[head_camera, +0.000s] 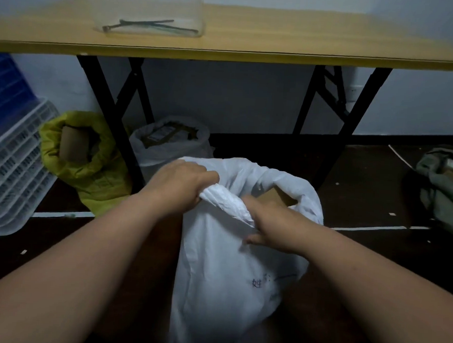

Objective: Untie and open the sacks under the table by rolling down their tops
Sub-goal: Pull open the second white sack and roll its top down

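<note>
A tall white sack [225,276] stands on the dark floor right in front of me, its mouth open and brown cardboard [274,197] showing inside. My left hand [178,184] grips the near rim of the sack at its left. My right hand [272,223] grips the same bunched rim a little to the right, thumb against the sack's front. Under the table stand a yellow-green sack [88,174] and a smaller white sack [169,147], both open with rolled tops and cardboard inside.
A wooden folding table [279,37] with black legs [110,107] spans the view; a clear container [149,12] with dark ties sits on it. White and blue plastic crates [13,165] lean at the left. A grey-green bag [445,182] lies at the right.
</note>
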